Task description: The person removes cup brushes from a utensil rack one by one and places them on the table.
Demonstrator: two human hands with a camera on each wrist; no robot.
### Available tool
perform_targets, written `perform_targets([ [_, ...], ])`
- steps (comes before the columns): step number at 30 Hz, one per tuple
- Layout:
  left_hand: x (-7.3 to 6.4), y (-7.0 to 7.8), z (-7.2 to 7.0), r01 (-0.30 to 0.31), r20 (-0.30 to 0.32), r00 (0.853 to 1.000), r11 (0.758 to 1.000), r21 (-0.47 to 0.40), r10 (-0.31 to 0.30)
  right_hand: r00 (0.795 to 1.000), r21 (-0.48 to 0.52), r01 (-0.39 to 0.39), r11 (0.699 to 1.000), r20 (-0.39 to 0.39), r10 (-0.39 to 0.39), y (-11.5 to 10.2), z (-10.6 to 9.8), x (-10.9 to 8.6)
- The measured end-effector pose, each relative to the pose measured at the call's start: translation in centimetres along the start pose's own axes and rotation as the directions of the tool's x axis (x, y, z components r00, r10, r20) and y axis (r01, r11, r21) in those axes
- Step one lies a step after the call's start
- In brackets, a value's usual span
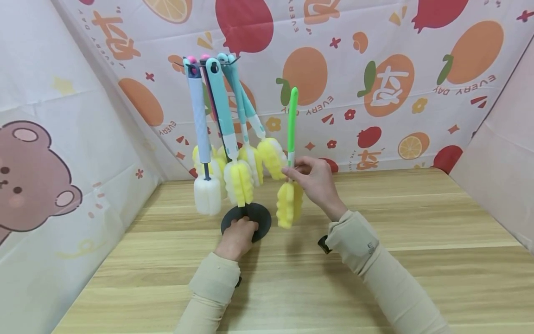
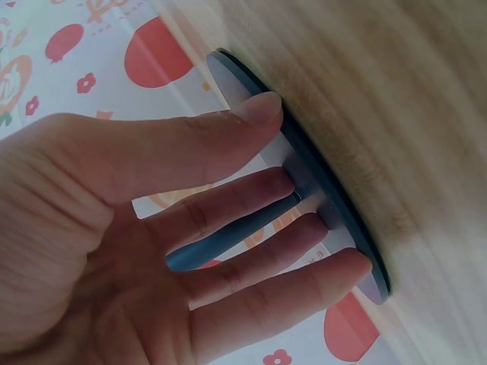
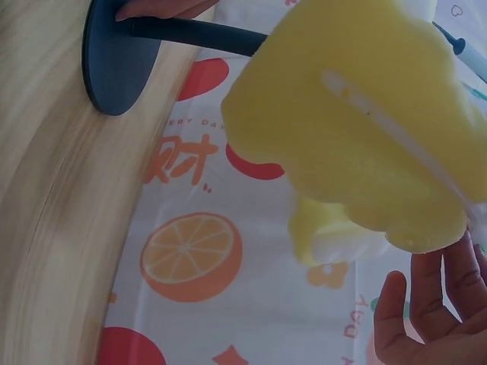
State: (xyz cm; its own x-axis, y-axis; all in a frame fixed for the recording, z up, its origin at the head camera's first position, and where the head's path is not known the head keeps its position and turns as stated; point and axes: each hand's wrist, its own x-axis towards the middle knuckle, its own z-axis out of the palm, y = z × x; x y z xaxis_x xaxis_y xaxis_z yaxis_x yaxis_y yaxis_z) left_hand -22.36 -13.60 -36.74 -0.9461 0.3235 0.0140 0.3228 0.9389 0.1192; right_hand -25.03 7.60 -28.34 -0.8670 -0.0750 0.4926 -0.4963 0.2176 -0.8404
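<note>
In the head view my right hand pinches a sponge brush by the white neck below its bright green handle. The brush's yellow sponge head hangs downward, apart from the tabletop. My left hand presses on the round dark base of a stand. In the left wrist view, extended fingertips touch the base around its post, with the thumb at the rim. In the right wrist view the yellow sponge head covers much of the stand, and only part of the right hand shows.
Several sponge brushes hang from the stand's top hooks, among them a teal-handled one and a light blue one with a white sponge. Behind the wooden table hangs a fruit-print cloth; more cloth covers the left side.
</note>
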Motion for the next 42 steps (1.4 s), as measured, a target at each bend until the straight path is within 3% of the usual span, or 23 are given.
perform_targets([
  [14, 0.0, 0.0, 0.1, -0.008, -0.018, 1.000, 1.000, 0.004, 0.008, 0.996, -0.005, -0.085, 0.996, -0.009, 0.085, 1.6, -0.5, -0.5],
  [21, 0.0, -0.1, 0.1, -0.005, -0.017, 1.000, 1.000, 0.006, 0.005, 0.987, 0.104, -0.157, 0.982, -0.013, 0.159, 2.0, -0.7, -0.8],
  [33, -0.1, 0.0, 0.2, -0.011, -0.013, 1.000, 1.000, 0.001, 0.011, 0.965, 0.191, -0.252, 0.949, -0.027, 0.262, 2.9, -0.9, -1.4],
  [42, -0.2, -0.1, 0.1, 0.004, -0.004, 1.000, 1.000, -0.008, -0.004, 0.972, 0.188, -0.228, 0.955, -0.016, 0.235, 3.2, -0.6, -1.6],
])
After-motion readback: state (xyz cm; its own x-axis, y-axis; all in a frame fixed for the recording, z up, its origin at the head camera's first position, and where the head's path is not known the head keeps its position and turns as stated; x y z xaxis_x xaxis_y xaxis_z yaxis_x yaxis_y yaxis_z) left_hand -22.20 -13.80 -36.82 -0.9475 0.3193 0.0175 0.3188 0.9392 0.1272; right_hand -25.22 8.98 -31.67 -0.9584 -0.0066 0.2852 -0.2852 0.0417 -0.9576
